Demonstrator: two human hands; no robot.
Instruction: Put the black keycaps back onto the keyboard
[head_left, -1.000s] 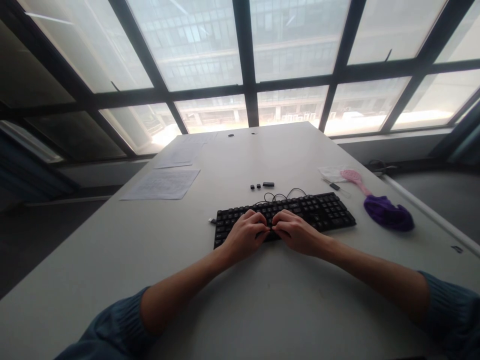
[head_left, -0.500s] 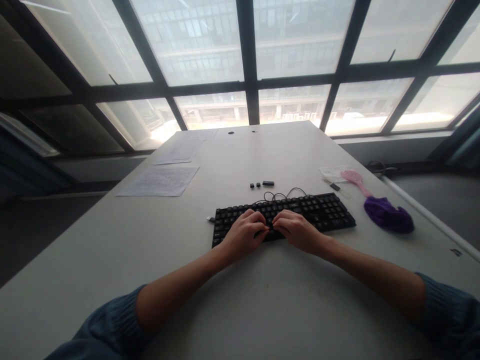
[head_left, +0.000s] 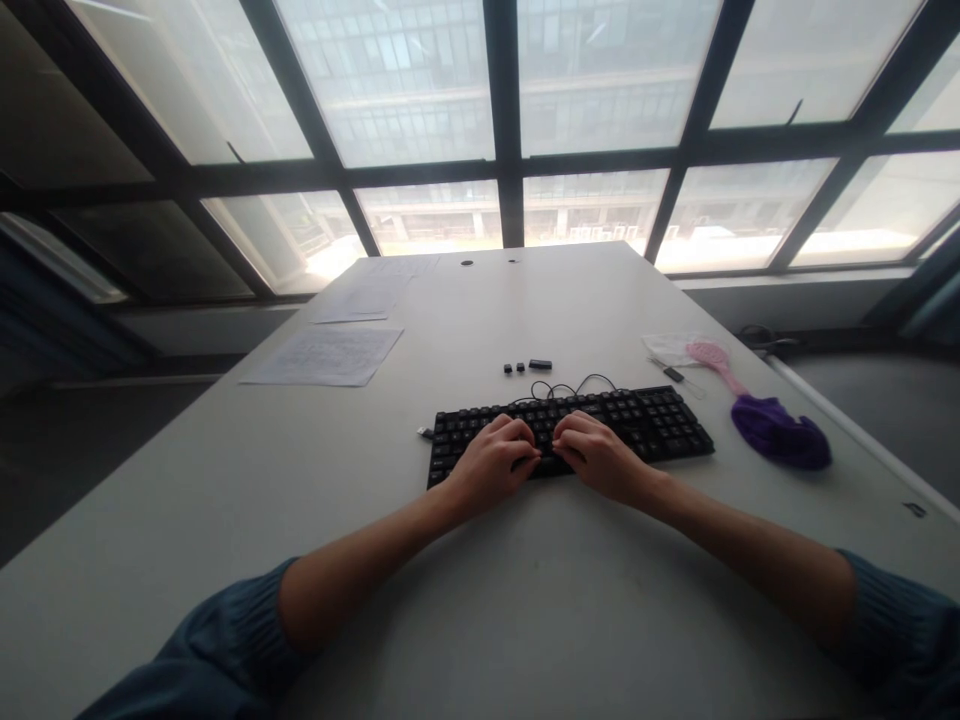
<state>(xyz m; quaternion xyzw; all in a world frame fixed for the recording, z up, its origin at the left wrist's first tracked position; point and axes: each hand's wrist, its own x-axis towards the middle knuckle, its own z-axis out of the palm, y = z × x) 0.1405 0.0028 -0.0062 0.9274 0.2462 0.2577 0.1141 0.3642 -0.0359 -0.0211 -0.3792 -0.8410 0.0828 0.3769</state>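
Observation:
A black keyboard [head_left: 660, 425] lies slightly tilted on the white table [head_left: 570, 600]. Over its left half is my left hand [head_left: 496, 455], fingers curled and pinched together at the lower middle keys. Just to the right, my right hand [head_left: 592, 452] has its fingers bent together in a similar pinch, a small gap from the left. Anything between the fingertips of either hand is too small to make out. Behind the keyboard sit small loose black keycaps [head_left: 520, 367] and a longer black key [head_left: 540, 365]. The keyboard's thin cable [head_left: 555, 390] loops along its back edge.
At the right lie a pink brush [head_left: 716, 362], a purple cloth [head_left: 780, 432], a clear bag [head_left: 664, 347] and a small dark tool [head_left: 673, 374]. Papers [head_left: 330, 357] lie at the left. A USB plug [head_left: 425, 432] pokes out by the keyboard's left end. Windows stand beyond the table.
The whole view has shifted slightly. My right hand has moved a little away from my left hand, widening the gap between their fingertips. The keyboard and loose keys look unmoved.

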